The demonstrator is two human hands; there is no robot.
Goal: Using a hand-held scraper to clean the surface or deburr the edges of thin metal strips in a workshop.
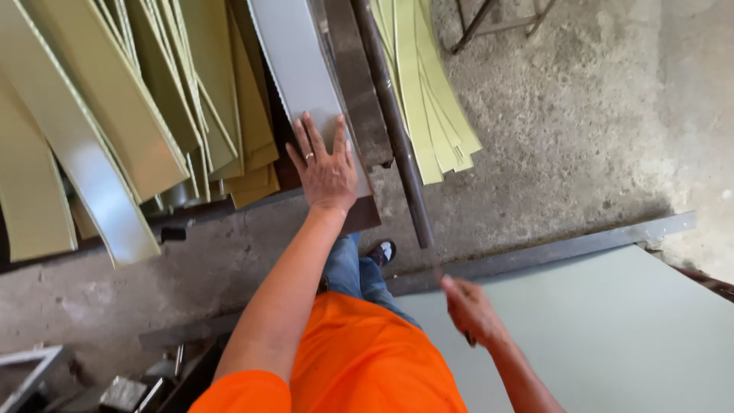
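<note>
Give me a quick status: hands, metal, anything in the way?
Left hand flat on grey metal strip. Right hand gripping long dark lever. Cut greenish strips piled alongside.

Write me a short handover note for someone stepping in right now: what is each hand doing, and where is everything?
Left hand: flat, fingers spread, pressing on the grey metal strip that lies on the cutting bench.
Right hand: closed around the lower end of the long dark lever, over the large pale sheet.
Cut yellow-green strips are piled to the left of the bench; a smaller pile lies right of the lever.
Done: many strips appear already cut.
Left: the grey strip is still whole under the hand; the lever is slanted, and whether it is moving cannot be told.
</note>
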